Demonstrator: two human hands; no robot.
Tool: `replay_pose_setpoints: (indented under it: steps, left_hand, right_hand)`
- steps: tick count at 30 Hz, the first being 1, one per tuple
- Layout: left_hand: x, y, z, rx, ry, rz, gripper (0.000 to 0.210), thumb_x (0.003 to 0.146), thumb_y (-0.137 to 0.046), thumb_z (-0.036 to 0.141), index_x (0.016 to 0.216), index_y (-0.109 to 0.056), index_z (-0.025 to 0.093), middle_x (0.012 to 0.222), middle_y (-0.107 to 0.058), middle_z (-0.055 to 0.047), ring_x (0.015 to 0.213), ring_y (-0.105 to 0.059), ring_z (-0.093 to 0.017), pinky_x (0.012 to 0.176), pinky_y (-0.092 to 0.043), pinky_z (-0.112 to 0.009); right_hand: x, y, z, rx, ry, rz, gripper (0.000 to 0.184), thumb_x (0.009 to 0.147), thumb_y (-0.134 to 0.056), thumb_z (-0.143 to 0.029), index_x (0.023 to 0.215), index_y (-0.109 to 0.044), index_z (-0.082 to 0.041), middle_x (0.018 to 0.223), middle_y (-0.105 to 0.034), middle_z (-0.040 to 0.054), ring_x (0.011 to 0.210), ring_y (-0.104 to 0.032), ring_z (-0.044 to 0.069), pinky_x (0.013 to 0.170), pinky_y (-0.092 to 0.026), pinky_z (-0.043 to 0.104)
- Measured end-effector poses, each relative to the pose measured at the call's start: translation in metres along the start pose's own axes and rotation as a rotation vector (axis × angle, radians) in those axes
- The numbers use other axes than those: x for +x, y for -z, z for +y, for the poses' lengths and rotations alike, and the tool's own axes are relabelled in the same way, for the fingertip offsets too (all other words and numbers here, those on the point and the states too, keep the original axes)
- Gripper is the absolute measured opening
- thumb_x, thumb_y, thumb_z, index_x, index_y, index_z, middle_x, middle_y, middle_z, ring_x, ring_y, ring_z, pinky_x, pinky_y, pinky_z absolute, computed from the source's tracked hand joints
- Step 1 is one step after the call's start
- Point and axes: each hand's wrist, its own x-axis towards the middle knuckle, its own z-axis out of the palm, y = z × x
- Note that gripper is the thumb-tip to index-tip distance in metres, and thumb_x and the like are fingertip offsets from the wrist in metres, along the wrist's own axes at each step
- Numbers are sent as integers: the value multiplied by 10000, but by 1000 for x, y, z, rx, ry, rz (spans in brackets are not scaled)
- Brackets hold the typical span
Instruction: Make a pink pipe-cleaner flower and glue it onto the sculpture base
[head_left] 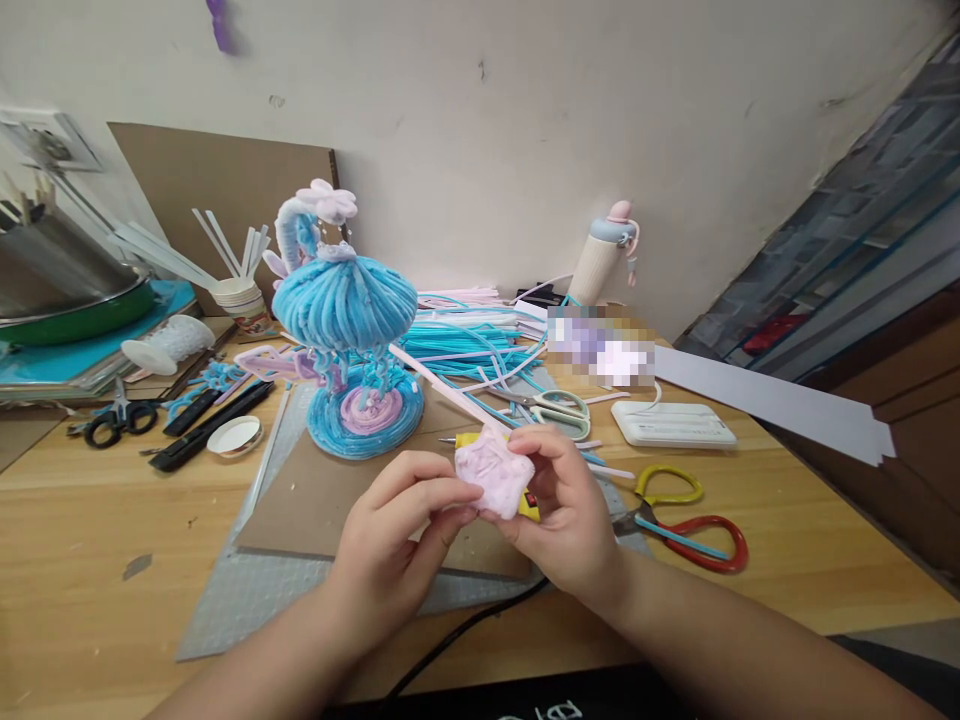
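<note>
- Pinching a pale pink, fuzzy, roughly star-shaped piece [491, 472] between both hands, close to each other with only the piece in the gap.
- With the left hand [397, 530], gripping the lower left edge, fingertips on the front face.
- With the right hand [570, 515], clasping the right edge, fingers bent at the top corner, thumb near the bottom.
- Just behind the piece and mostly covered: a yellow tool with a narrow metal tip [466, 439].
- Slanting down to the piece from beyond: a long pale pink fuzzy strip [450, 390]; cannot tell whether joined or only passing behind.
- Below the hands: a flat brown board [300, 512] on a grey mat [217, 610], both on a light wooden table [82, 570].
- Beyond the left hand: a blue fuzzy dome [341, 305] above a round blue base with a pink centre [322, 432].
- Farther beyond the hands: a heap of bright blue fuzzy stems [457, 345].
- Just right of the right hand: large scissors with one yellow and one red handle [739, 548].
- Beyond the right hand: scissors with pale green handles [574, 425] and a white rectangular device [675, 428].
</note>
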Motion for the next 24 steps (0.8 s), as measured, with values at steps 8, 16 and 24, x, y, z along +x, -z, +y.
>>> replay_pose_setpoints:
  steps: [8,16,24]
  left_hand:
    - [-4,0,-1,48,-82,-21,357,809,-617,-19,1080,-634,214,991,-664,-62,868,-640,-142,768,-515,-234]
    - [1,0,4,27,-113,36,235,823,-608,-5,971,-646,173,899,-675,-53,818,-650,-124,718,-532,-216]
    - [3,0,4,35,-64,49,179,819,-624,-2,894,-656,157,871,-654,-45,809,-627,-109,718,-528,-196]
  right_hand:
    - [2,1,5,44,-22,-30,463,747,-785,-178,1115,-532,-300,1031,-526,26,878,-575,162,715,-515,253]
    - [1,4,6,-63,24,-47,451,749,-757,-133,1099,-537,-315,1060,-532,30,989,-539,199,790,-509,290]
    - [1,4,3,-29,25,-83,533,741,-746,-104,1166,-530,-342,1164,-523,40,1085,-525,213,847,-498,304]
